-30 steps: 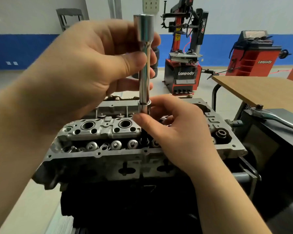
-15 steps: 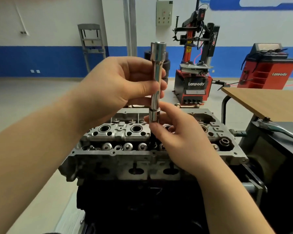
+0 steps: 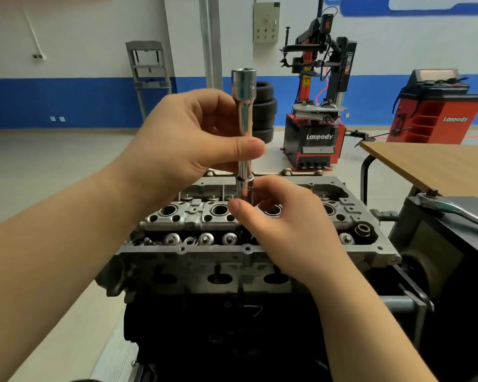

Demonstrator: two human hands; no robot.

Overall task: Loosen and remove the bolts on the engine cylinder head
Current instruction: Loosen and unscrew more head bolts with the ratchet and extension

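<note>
A chrome socket extension bar (image 3: 244, 117) stands upright above the aluminium cylinder head (image 3: 193, 257), which sits on a dark engine block. My left hand (image 3: 193, 142) grips the bar at mid-height between thumb and fingers. My right hand (image 3: 282, 230) pinches the socket (image 3: 245, 186) at the bar's lower end, just above the middle of the head. The tip below the socket and any bolt under it are hidden by my right fingers. Valve spring retainers (image 3: 206, 239) line the head's near side.
A ratchet wrench (image 3: 453, 209) lies on a dark stand to the right. A wooden table (image 3: 431, 166) is behind it. A red tyre changer (image 3: 315, 117), a red wheel balancer (image 3: 436, 106) and stacked tyres (image 3: 264, 111) stand on the floor beyond the engine.
The view has lifted and pulled back, so both hands and the bar sit lower and smaller in frame. Both hands keep their hold on the bar and socket above the head.
</note>
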